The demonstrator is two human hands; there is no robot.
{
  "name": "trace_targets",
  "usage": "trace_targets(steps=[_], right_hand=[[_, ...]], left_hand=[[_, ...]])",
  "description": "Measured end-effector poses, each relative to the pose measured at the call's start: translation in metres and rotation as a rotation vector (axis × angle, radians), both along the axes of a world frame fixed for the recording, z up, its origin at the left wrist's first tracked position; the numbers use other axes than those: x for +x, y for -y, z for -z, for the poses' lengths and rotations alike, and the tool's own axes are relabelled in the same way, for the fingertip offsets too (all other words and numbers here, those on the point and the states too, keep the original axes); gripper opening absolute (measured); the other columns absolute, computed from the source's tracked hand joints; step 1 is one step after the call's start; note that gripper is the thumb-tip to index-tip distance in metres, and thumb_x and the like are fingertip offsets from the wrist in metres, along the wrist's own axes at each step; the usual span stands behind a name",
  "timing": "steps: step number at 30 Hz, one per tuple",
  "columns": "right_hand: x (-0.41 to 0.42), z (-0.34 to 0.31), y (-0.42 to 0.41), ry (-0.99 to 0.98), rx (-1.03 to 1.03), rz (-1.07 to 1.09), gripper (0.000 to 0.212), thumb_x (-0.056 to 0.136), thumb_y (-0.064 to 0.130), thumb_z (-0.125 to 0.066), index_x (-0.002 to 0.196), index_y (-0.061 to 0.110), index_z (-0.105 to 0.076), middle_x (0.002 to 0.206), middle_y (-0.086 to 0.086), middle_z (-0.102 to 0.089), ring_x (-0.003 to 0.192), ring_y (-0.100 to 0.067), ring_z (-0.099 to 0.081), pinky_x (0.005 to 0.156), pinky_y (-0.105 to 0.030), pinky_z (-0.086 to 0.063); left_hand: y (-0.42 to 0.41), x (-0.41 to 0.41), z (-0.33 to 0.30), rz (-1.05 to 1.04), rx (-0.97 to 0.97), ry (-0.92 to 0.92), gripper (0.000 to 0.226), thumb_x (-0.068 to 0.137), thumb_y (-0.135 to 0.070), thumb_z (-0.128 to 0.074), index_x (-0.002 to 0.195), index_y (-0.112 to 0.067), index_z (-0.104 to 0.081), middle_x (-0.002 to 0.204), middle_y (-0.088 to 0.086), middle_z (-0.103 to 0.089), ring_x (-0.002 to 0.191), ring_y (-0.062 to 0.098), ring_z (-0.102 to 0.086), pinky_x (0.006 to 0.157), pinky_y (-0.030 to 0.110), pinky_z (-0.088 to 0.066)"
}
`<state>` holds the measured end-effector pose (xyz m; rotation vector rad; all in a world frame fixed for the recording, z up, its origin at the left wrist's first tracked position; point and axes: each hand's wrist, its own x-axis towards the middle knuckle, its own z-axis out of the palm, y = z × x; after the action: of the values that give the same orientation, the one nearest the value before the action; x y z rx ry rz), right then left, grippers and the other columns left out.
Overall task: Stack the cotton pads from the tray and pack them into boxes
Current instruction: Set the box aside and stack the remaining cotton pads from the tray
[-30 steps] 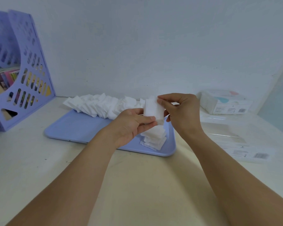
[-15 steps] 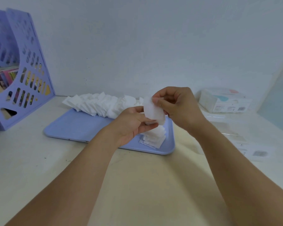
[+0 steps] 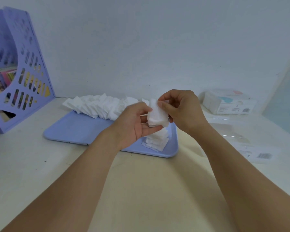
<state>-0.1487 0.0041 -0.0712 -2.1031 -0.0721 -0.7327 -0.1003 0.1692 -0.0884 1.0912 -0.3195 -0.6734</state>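
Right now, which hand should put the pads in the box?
Probably the right hand. It already pinches the pads from above, and the boxes sit on its side. The left hand only cradles them underneath.

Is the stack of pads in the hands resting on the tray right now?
No, both the left hand and right hand hold the stack up in the air above the tray.

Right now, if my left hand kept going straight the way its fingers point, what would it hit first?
Probably the right hand. The left hand points rightward, cradling the stack of pads, which the right hand grips from the other side. Depth is hard to judge.
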Motion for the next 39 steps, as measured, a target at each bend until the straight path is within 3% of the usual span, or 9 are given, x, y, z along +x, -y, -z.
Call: trace_targets(steps=[4, 7, 10, 14, 18, 24, 28, 33, 39], right_hand=[[0.000, 0.002, -0.009, 0.022, 0.086, -0.017, 0.006, 0.094, 0.012, -0.069, 0.098, 0.010, -0.073, 0.073, -0.003, -0.066, 0.049, -0.009, -0.059, 0.048, -0.022, -0.049], [0.005, 0.002, -0.009, -0.047, 0.216, 0.095, 0.024, 0.099, 0.036, -0.061, 0.112, 0.016, -0.068, 0.091, -0.002, -0.070, 0.070, -0.015, -0.068, 0.070, -0.040, -0.060], [0.003, 0.005, -0.014, -0.345, -0.197, 0.188, 0.038, 0.096, 0.043, -0.063, 0.107, 0.008, -0.071, 0.099, -0.008, -0.072, 0.093, -0.024, -0.067, 0.087, -0.038, -0.053], [0.003, 0.019, -0.023, -0.652, -0.360, 0.127, 0.043, 0.090, 0.044, -0.072, 0.077, 0.007, -0.054, 0.073, -0.007, -0.054, 0.075, -0.025, -0.054, 0.057, -0.029, -0.038], [0.006, 0.016, -0.016, -0.734, -0.296, 0.056, 0.043, 0.081, 0.041, -0.082, 0.093, 0.004, -0.065, 0.082, -0.005, -0.058, 0.076, -0.021, -0.055, 0.058, -0.026, -0.038], [0.006, 0.016, -0.008, -0.633, -0.120, -0.018, 0.029, 0.085, 0.027, -0.081, 0.106, 0.011, -0.068, 0.098, -0.002, -0.067, 0.087, -0.018, -0.061, 0.066, -0.023, -0.047], [-0.002, 0.006, -0.001, -0.490, 0.082, -0.065, 0.022, 0.086, 0.019, -0.080, 0.102, 0.006, -0.073, 0.083, 0.001, -0.067, 0.073, -0.010, -0.058, 0.066, -0.017, -0.045], [-0.012, -0.014, 0.009, -0.313, 0.399, -0.243, 0.032, 0.090, 0.016, -0.073, 0.117, 0.001, -0.069, 0.116, -0.013, -0.073, 0.108, -0.029, -0.070, 0.099, -0.042, -0.053], [-0.016, -0.015, 0.013, -0.268, 0.367, -0.266, 0.028, 0.079, 0.013, -0.081, 0.103, 0.002, -0.071, 0.106, -0.027, -0.072, 0.097, -0.038, -0.070, 0.098, -0.060, -0.051]], left_hand=[[0.007, -0.003, 0.001, -0.126, 0.117, 0.140, 0.032, 0.097, -0.014, -0.064, 0.127, -0.003, -0.063, 0.123, 0.018, -0.070, 0.108, 0.029, -0.071, 0.088, 0.037, -0.061], [0.007, 0.006, 0.001, -0.398, 0.123, 0.133, 0.020, 0.097, -0.003, -0.057, 0.116, -0.002, -0.062, 0.126, 0.018, -0.065, 0.107, 0.032, -0.068, 0.073, 0.036, -0.063], [-0.002, 0.015, -0.004, -0.558, 0.156, 0.104, 0.009, 0.094, -0.004, -0.050, 0.096, -0.008, -0.058, 0.119, 0.013, -0.057, 0.100, 0.032, -0.059, 0.062, 0.033, -0.060], [-0.004, 0.016, -0.002, -0.547, 0.237, 0.066, 0.015, 0.095, -0.005, -0.045, 0.106, -0.007, -0.055, 0.114, 0.012, -0.052, 0.095, 0.030, -0.054, 0.062, 0.034, -0.058], [0.000, 0.017, 0.002, -0.498, 0.293, 0.065, 0.017, 0.098, -0.005, -0.043, 0.111, -0.009, -0.051, 0.101, 0.007, -0.052, 0.087, 0.024, -0.053, 0.066, 0.034, -0.056], [0.001, 0.021, 0.003, -0.485, 0.325, 0.084, 0.019, 0.098, -0.006, -0.044, 0.116, -0.010, -0.048, 0.101, 0.005, -0.051, 0.091, 0.023, -0.053, 0.069, 0.031, -0.054], [-0.001, 0.026, 0.006, -0.486, 0.324, 0.115, 0.029, 0.096, -0.007, -0.048, 0.126, -0.007, -0.049, 0.124, 0.013, -0.054, 0.111, 0.031, -0.057, 0.078, 0.036, -0.058], [-0.002, 0.023, 0.007, -0.472, 0.268, 0.150, 0.021, 0.096, -0.011, -0.057, 0.116, -0.004, -0.060, 0.122, 0.012, -0.061, 0.103, 0.024, -0.061, 0.080, 0.034, -0.059], [0.001, 0.008, 0.006, -0.322, 0.257, 0.261, 0.022, 0.089, -0.012, -0.072, 0.109, -0.002, -0.072, 0.114, 0.018, -0.073, 0.105, 0.028, -0.071, 0.075, 0.028, -0.060]])
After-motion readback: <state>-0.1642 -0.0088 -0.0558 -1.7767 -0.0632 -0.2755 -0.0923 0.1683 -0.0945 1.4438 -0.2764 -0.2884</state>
